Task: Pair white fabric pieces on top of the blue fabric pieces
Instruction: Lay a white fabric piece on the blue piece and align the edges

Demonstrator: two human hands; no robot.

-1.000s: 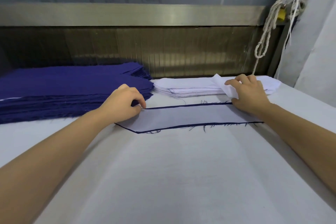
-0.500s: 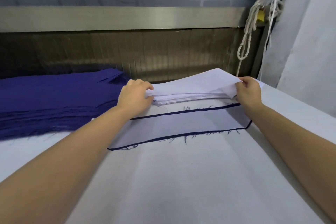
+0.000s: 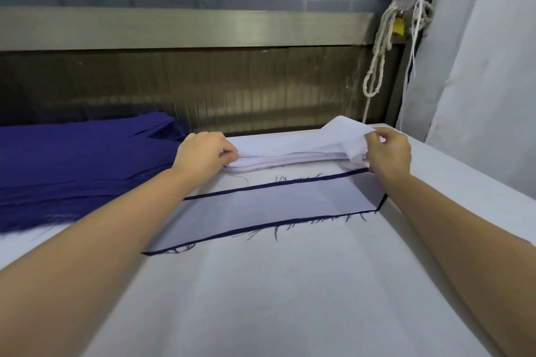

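Pinched the top white piece at both ends: with the left hand, fingers curled onto its left edge; with the right hand, fingertips closed on its raised right corner. Held it sagging between the hands, over the white stack just beneath them. Had a white-over-blue pair flat on the table, just nearer than both hands, between the forearms. Had the blue stack just left of the left hand.

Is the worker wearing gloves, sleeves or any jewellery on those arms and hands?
No. The left hand and right hand are bare: no gloves, rings or bracelets show. The left forearm and right forearm are uncovered to the frame's edge, with no sleeve, watch or marking in view.
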